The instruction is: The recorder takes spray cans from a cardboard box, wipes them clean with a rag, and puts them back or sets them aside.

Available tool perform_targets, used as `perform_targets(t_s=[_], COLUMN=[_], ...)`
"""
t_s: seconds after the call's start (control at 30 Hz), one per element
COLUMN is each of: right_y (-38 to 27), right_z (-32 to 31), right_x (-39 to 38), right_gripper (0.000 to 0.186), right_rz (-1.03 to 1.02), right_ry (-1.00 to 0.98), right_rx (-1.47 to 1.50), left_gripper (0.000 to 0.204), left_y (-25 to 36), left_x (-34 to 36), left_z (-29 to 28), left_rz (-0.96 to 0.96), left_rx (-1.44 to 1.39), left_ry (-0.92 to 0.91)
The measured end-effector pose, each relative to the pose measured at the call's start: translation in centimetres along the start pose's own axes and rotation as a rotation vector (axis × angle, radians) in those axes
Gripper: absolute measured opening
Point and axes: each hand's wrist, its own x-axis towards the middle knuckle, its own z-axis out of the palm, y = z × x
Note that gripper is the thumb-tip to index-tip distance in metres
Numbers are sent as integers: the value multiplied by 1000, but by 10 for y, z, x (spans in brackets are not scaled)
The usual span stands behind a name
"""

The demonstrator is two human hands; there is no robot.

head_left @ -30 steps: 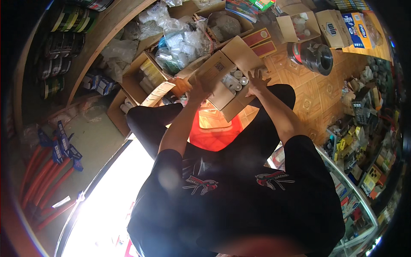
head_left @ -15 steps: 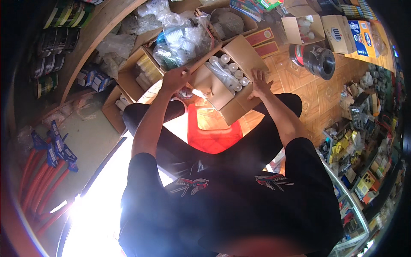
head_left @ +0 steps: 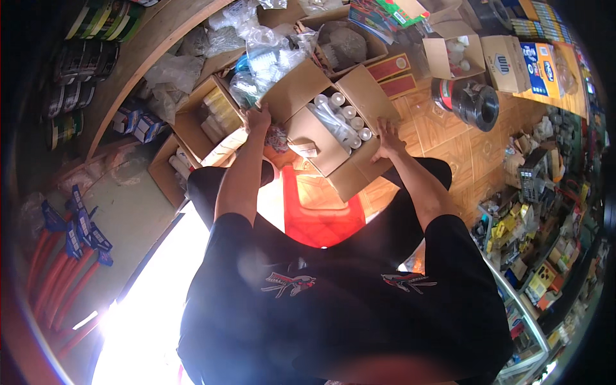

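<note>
An open cardboard box sits in front of me, packed with several white cylindrical items, some in clear wrap. My left hand has its fingers closed on the corner of the box's raised upper-left flap. My right hand rests against the right flap and side of the box, fingers spread. A red plastic stool shows below, between my bent legs, and a second box with yellowish packs stands just left of my left hand.
Boxes and plastic bags crowd the back. Black coiled rolls sit on the tiled floor right. A wooden shelf with wire spools is left, orange-framed saws lower left, a glass case and crowded goods right.
The box's upper-left flap has lifted away, exposing more cylinders. My left hand has moved left and up with it; my right hand sits slightly lower, still at the box's right.
</note>
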Motion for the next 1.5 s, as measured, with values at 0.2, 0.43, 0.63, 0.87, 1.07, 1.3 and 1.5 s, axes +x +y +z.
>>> perform_targets(t_s=[0.2,0.43,0.63,0.87,1.07,1.3,1.5], right_y=[20,14,10,27,26,4,4], right_z=[14,31,33,58,63,59,95], right_x=[4,-8,0,5,1,-4,27], right_gripper=[167,155,153,153,149,141,108], right_rz=[-15,-116,-164,-245,-233,-176,-116], right_ry=[15,269,219,375,343,394,590], right_rx=[-26,-44,-16,82,77,-146,-49], left_gripper=[53,60,73,70,60,59,64], left_y=[32,13,26,62,85,40,8], left_x=[-92,-138,-98,-98,-113,-174,-163], left_z=[-5,41,55,26,-24,-134,-99], left_rz=[273,605,867,863,870,654,545], left_rx=[-82,-35,35,260,187,368,319], left_ry=[-5,-245,-202,-260,-380,-491,-365])
